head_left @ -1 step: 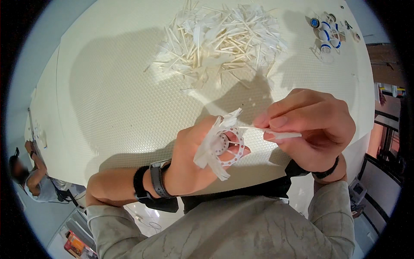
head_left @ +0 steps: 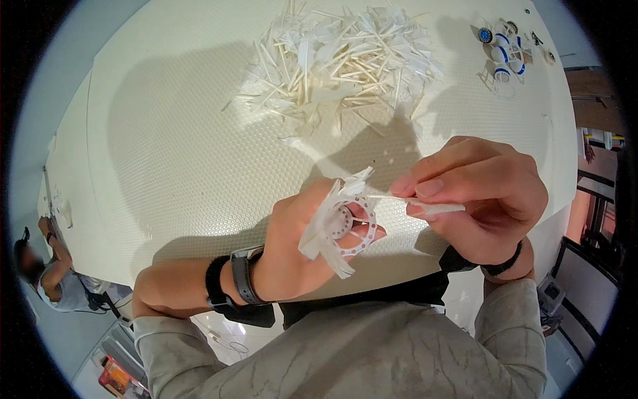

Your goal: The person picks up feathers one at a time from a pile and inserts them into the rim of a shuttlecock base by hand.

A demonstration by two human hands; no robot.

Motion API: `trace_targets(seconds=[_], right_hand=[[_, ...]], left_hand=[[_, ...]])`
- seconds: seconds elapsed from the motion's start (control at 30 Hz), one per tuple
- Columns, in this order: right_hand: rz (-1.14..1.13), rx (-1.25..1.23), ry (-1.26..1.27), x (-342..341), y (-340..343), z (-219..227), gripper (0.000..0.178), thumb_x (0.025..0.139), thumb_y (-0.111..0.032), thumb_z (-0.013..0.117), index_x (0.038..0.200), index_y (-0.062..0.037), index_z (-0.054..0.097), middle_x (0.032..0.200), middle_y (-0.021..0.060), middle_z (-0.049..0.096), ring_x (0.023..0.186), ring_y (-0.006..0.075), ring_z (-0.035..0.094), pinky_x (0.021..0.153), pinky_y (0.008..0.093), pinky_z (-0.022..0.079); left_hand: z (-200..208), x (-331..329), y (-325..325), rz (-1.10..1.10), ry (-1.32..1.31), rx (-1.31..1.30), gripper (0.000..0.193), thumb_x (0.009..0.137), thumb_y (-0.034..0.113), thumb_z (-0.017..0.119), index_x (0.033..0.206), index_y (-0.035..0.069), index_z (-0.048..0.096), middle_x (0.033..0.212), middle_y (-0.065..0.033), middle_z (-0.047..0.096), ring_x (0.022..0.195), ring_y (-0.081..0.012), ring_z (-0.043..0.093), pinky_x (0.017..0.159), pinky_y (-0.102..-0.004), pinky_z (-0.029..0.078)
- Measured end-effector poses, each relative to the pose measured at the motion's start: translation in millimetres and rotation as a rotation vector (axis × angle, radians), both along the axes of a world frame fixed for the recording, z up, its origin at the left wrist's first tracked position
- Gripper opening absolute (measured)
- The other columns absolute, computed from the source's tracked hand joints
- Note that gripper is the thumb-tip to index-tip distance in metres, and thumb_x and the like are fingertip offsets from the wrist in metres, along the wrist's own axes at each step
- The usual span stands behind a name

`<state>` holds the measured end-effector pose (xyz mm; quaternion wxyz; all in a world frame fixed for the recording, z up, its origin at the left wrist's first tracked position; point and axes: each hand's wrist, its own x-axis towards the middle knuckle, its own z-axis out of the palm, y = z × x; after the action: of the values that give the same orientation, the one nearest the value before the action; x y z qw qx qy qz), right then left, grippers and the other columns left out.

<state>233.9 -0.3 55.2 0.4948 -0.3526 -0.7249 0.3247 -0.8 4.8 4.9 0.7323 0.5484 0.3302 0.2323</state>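
Note:
My left hand (head_left: pixel 299 243) is closed around a white plastic shuttlecock frame (head_left: pixel 367 239), two rings joined by thin struts. Small holes run round its larger ring, which faces right. Several white feathers (head_left: pixel 320 233) fan out at the frame's left side, partly over my fingers. Between the thumb and fingertips of my right hand (head_left: pixel 482 196) a single white feather (head_left: pixel 442 207) is pinched. Its thin quill points left and reaches the upper edge of the ring; whether the tip sits in a hole I cannot tell. Both hands are above the near part of the table.
A loose heap of white feathers (head_left: pixel 339 63) lies across the far middle of the pale textured table (head_left: pixel 179 146). Several blue-and-white shuttlecock parts (head_left: pixel 502 56) stand at the far right. Another person (head_left: pixel 53 272) is at the table's left edge.

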Motion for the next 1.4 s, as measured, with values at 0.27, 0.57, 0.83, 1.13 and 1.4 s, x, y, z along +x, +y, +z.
trace_targets(seconds=[0.27, 0.57, 0.83, 1.13, 1.4], right_hand=[[0.002, 0.11, -0.116, -0.8, 1.7, 0.8, 0.023, 0.078, -0.003, 0.079, 0.096, -0.0081, 0.065, 0.088, 0.0124, 0.074, 0.066, 0.0174, 0.069, 0.054, 0.0263, 0.052], [-0.034, 0.191, -0.18, -5.2, -1.0, 3.5, 0.02, 0.081, -0.011, 0.077, 0.097, -0.0114, 0.066, 0.09, 0.0079, 0.074, 0.063, 0.0167, 0.067, 0.053, 0.0259, 0.051], [-0.053, 0.211, -0.249, -5.6, -4.3, 7.9, 0.015, 0.084, -0.017, 0.076, 0.094, -0.0137, 0.066, 0.089, 0.0054, 0.074, 0.064, 0.0162, 0.068, 0.055, 0.0262, 0.052], [-0.063, 0.158, -0.26, -3.6, -5.5, 13.9, 0.01, 0.087, -0.02, 0.072, 0.093, -0.0139, 0.067, 0.09, 0.0053, 0.074, 0.064, 0.0158, 0.067, 0.055, 0.0272, 0.053], [-0.058, 0.21, -0.22, -6.9, -3.3, 7.6, 0.01, 0.089, -0.021, 0.07, 0.093, -0.0122, 0.067, 0.091, 0.0061, 0.074, 0.063, 0.016, 0.066, 0.054, 0.0276, 0.052]], left_hand=[[1.3, 0.2, -2.4, 0.117, -0.146, -0.114, 0.032, 0.088, -0.005, 0.07, 0.117, -0.004, 0.058, 0.093, -0.0062, 0.065, 0.085, -0.0117, 0.063, 0.081, -0.0336, 0.059], [-5.7, 0.9, 2.0, 0.044, -0.008, 0.297, 0.032, 0.085, 0.0, 0.076, 0.111, -0.003, 0.058, 0.091, -0.0063, 0.068, 0.081, -0.0101, 0.063, 0.075, -0.0271, 0.055], [1.9, -0.6, 6.2, 0.023, -0.016, 0.315, 0.03, 0.085, 0.0, 0.076, 0.109, -0.003, 0.058, 0.09, -0.0062, 0.067, 0.08, -0.0094, 0.062, 0.071, -0.0269, 0.053], [-3.9, -5.1, 4.1, -0.034, -0.037, 0.235, 0.038, 0.088, 0.002, 0.074, 0.121, -0.004, 0.055, 0.097, -0.0074, 0.065, 0.087, -0.0101, 0.061, 0.074, -0.0277, 0.053], [-0.4, -2.8, 6.5, -0.047, 0.043, 0.339, 0.032, 0.088, 0.004, 0.075, 0.115, -0.002, 0.058, 0.092, -0.0057, 0.067, 0.081, -0.0091, 0.062, 0.072, -0.0276, 0.053]])
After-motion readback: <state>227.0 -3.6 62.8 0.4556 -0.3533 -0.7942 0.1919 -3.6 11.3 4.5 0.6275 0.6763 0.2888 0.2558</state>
